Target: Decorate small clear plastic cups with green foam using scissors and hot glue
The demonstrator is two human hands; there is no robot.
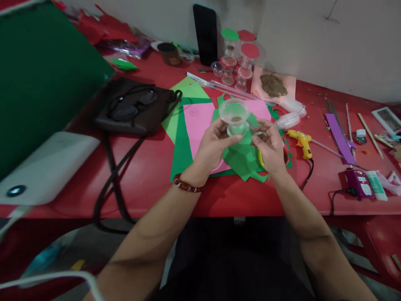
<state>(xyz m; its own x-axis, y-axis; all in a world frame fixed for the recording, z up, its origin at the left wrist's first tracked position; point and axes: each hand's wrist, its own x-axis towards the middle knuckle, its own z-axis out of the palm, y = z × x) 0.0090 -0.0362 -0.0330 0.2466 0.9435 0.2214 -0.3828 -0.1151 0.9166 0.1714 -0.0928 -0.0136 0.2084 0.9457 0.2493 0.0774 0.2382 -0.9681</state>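
Observation:
My left hand (214, 144) and my right hand (269, 144) together hold a clear plastic cup piece (234, 117), two small cups joined end to end with brown material inside. Both hands pinch its lower cup with curled fingers, above the pink paper (197, 125) and green paper (181, 146) spread on the red table (150, 175). A red bead bracelet (188, 185) sits on my left wrist.
A yellow glue gun (301, 142) lies right of my hands, its cord running to the table's front edge. More joined cups with red and green lids (238, 58) stand at the back beside a black phone (205, 33). A dark bag with sunglasses (134, 106) lies left; a white device (44, 167) sits far left.

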